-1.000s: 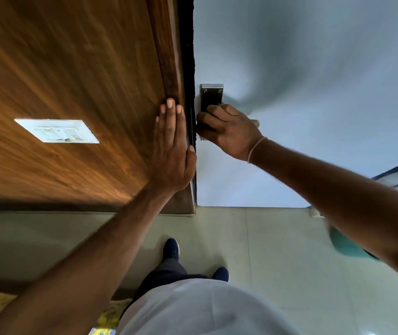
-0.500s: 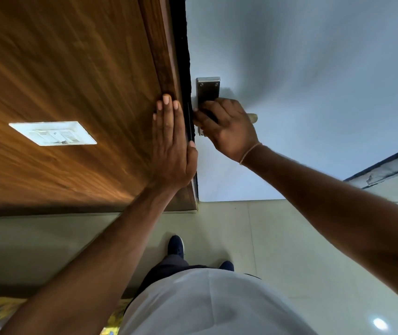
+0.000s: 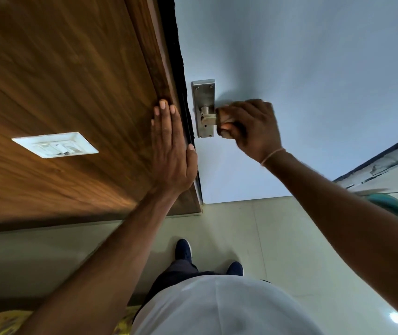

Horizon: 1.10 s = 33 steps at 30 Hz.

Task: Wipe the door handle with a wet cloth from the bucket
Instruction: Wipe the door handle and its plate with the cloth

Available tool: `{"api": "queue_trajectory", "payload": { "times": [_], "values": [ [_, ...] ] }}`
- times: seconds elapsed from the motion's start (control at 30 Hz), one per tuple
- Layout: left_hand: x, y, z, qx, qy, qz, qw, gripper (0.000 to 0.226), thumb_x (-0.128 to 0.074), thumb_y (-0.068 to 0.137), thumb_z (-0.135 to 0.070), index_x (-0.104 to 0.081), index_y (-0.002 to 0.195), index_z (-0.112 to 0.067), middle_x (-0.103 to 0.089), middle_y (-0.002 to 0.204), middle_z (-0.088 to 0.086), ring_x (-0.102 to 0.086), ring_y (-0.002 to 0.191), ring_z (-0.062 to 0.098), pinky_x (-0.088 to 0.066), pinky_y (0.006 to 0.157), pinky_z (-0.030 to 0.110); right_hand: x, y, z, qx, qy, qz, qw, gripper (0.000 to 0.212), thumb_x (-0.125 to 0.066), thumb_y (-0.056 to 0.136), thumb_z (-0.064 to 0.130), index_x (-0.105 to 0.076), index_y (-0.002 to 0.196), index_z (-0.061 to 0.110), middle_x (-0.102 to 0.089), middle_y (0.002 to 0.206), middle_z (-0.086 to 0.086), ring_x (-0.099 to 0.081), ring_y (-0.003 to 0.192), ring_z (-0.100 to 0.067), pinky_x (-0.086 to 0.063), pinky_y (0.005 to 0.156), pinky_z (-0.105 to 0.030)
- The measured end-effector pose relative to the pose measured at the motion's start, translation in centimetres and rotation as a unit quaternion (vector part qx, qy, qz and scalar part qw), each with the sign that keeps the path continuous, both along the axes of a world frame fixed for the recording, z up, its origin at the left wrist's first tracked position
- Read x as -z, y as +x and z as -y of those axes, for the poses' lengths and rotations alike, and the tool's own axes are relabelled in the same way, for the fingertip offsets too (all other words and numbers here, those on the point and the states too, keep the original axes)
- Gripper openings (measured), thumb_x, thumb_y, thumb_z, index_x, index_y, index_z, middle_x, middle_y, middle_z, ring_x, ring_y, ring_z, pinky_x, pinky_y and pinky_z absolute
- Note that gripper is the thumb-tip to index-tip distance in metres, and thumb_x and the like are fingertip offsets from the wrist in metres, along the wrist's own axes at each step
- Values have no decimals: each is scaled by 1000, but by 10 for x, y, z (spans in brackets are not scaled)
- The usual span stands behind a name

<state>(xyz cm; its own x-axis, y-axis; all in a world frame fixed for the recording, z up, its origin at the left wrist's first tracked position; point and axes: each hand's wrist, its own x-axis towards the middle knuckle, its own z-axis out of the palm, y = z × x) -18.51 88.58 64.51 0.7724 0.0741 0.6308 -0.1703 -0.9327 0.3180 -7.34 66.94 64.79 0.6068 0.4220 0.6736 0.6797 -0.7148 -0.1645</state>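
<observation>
Grip matters most here, so we look first at how the right hand (image 3: 251, 126) sits on the door handle (image 3: 209, 118). Its fingers are curled shut around the lever, covering all but the short stub where the lever meets the metal backplate (image 3: 204, 107). Whether the wet cloth lies inside that fist we cannot tell: a pale edge shows by the fingertips (image 3: 225, 126), but it is blurred and could be the lever itself. The left hand (image 3: 171, 153) is open and flat, fingers together, pressed against the wooden door frame (image 3: 159, 68) just beside the gap, and it holds nothing.

We judge that the wiping stroke along the lever is the step in hand. To do it well, we keep the fist snug enough that whatever is in it wraps the lever all round, and we slide along its length rather than pushing down, so the latch does not work and the pale door (image 3: 290, 56) does not swing. The flat palm on the frame gives us a steady brace for that. The stub and the backplate are bare, and we think they want a pass too, screws and keyhole included. The bucket (image 3: 391, 204), as we take the green shape at the right edge to be, stands on the floor well apart from the handle, partly hidden by the right arm.
</observation>
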Motion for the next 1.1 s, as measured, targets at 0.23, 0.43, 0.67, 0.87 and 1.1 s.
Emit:
{"api": "queue_trajectory", "payload": {
  "times": [0.23, 0.43, 0.67, 0.87, 1.1],
  "values": [
    [1, 2, 0, 1, -6, -3, 1000, 80, -49, 102, -21, -20, 169, 10, -17, 179, 32, -15, 170, 47, -20, 138, 62, 0, -17, -37, 80, 0, -25, 997, 34, -67, 104, 37, -74, 129, 16, -76, 120, -5, -65, 109, -36, -44, 92, -44],
    [1, 3, -1, -3, -2, 3, 1000, 77, -48, 101, -18, -23, 168, 11, -20, 178, 33, -18, 169, 48, -22, 137, 63, -10, -17, -59, 55, -12, 4, 998, 28, -71, 99, 34, -70, 112, 9, -75, 107, -11, -67, 98, -38, -49, 87, -45],
    [2, 4, 3, -12, -4, 8, 1000, 78, -50, 101, -20, -24, 168, 12, -21, 177, 34, -19, 168, 48, -21, 138, 62, -1, 7, -8, 1, -83, -21, 996, 32, -60, 107, 38, -68, 121, 11, -72, 115, -11, -64, 102, -38, -45, 91, -45],
    [0, 2, 1, -13, 4, 2, 1000, 78, -49, 102, -20, -23, 168, 11, -19, 178, 32, -17, 169, 47, -18, 140, 59, 8, 14, 18, 0, -38, -128, 991, 35, -59, 109, 42, -63, 127, 13, -70, 116, -9, -61, 99, -38, -43, 90, -47],
    [0, 0, -2, -12, 7, -8, 1000, 78, -48, 102, -21, -22, 169, 9, -17, 180, 30, -15, 170, 44, -19, 139, 59, 24, -18, -12, 59, 390, -377, 838, 31, -46, 113, 46, -53, 130, 20, -72, 110, -3, -76, 96, -20, -66, 76, -50]
  ]
}}
